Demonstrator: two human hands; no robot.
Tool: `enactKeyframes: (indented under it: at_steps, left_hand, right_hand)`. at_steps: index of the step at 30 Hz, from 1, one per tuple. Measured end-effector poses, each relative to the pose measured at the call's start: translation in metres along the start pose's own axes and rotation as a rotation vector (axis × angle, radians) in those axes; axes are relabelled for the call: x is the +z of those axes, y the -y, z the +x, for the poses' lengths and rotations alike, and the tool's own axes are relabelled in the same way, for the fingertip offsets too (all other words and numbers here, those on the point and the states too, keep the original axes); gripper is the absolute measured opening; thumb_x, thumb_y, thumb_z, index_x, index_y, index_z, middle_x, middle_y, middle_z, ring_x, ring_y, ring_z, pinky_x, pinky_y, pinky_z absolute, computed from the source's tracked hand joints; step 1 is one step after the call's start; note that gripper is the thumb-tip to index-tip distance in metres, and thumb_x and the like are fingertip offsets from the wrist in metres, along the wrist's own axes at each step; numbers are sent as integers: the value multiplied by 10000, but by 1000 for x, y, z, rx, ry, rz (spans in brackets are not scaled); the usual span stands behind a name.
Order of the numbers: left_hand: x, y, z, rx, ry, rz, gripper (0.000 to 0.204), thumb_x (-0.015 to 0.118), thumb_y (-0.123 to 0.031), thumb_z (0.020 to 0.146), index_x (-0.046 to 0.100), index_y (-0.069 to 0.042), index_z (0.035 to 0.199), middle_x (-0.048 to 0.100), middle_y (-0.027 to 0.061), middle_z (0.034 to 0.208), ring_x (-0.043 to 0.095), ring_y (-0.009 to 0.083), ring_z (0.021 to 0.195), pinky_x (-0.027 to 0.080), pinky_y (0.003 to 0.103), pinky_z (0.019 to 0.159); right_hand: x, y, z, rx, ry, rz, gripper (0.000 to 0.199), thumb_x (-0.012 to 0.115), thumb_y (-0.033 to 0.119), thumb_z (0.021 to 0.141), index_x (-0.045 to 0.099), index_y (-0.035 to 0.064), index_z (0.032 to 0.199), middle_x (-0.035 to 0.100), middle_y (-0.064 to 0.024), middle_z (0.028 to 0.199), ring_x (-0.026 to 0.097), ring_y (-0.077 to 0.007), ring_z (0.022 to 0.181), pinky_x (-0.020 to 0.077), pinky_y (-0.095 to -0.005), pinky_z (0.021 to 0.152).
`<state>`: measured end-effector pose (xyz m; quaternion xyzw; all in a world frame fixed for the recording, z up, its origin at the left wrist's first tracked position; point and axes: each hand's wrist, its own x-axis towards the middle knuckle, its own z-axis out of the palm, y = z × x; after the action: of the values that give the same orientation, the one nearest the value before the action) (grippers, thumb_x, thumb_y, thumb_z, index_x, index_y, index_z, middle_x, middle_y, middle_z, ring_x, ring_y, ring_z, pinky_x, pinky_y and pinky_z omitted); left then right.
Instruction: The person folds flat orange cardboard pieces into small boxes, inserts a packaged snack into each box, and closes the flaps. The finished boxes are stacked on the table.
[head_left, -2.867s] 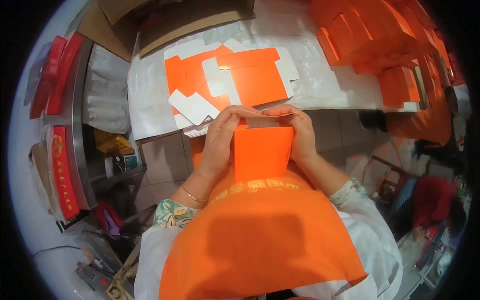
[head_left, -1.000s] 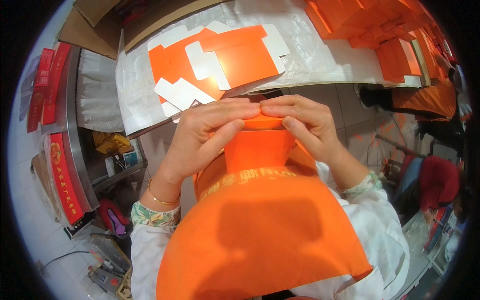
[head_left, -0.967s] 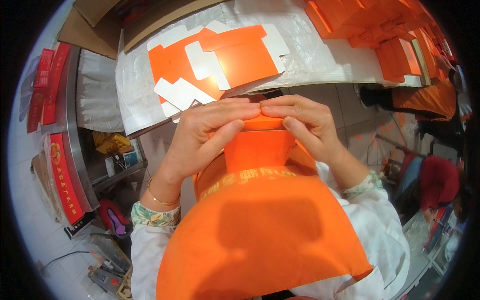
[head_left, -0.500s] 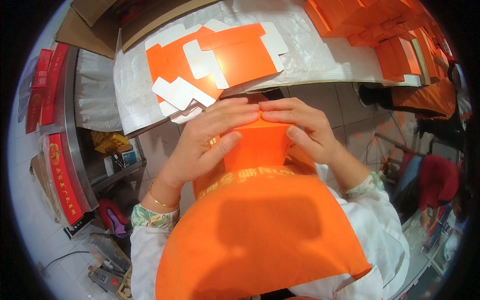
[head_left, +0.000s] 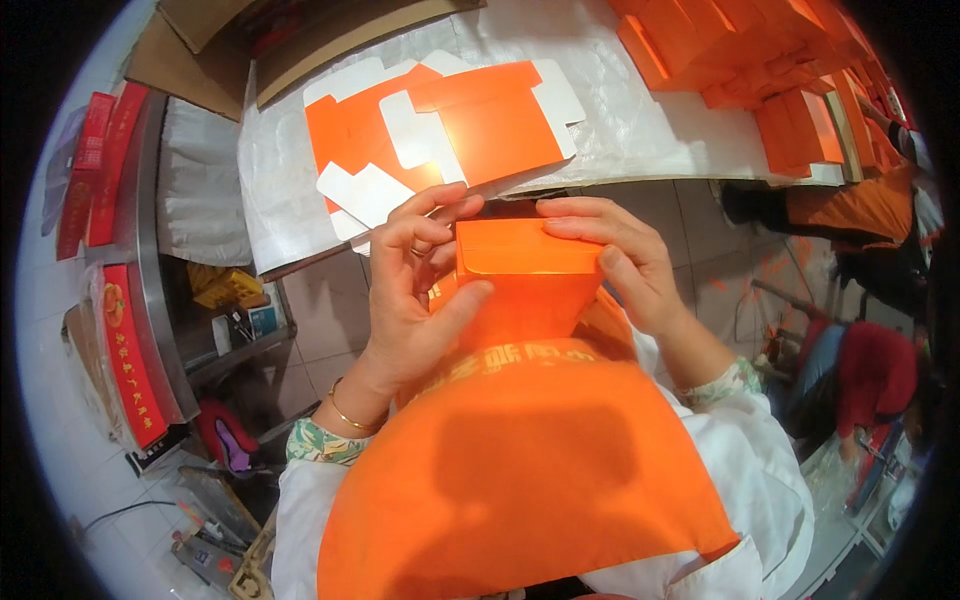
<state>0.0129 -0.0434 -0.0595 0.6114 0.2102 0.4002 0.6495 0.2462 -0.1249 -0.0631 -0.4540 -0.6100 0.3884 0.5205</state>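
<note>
An orange folded cardboard box (head_left: 525, 290) stands upright against my orange apron (head_left: 520, 450), its upper end closed. My left hand (head_left: 420, 270) is at its left side, thumb on the front face near the top edge and fingers curled behind the corner. On the other side my right hand (head_left: 625, 250) grips the box, fingers lying over the top and thumb at the right edge. Beyond my hands, flat orange and white box blanks (head_left: 490, 125) lie overlapping on the white-covered table (head_left: 640, 150). The lower part of the box is hidden behind the apron.
Orange boxes (head_left: 740, 60) are piled at the table's far right. Brown cardboard cartons (head_left: 190, 65) stand far left. A metal-edged counter (head_left: 150, 250) with red printed packaging (head_left: 130, 350) runs along the left. People work at right, one in a dark red top (head_left: 870, 370).
My left hand has drawn back from the box top to its left side, its fingers now curled. My right fingers have shifted right, uncovering much of the closed top.
</note>
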Motion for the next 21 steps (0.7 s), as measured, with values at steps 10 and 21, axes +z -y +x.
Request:
enactKeyframes:
  at_steps: [10,21]
  left_hand:
    - [2,-13,2,-20,55,262,193,632,30,832,586,-14,1015,494,159,1354,515,230,1239,444,332,1000]
    - [13,-21,7,54,87,390,165,670,27,813,698,-57,952,542,174,1314,551,263,1205,449,353,984]
  right_hand:
    - [8,4,1,8,-82,-166,300,519,42,905,667,-1,1162,643,-174,1209,633,-272,1105,479,-336,948]
    - [-19,25,19,52,142,-257,377,510,57,871,671,26,1211,658,-166,1091,635,-259,997,494,-335,899]
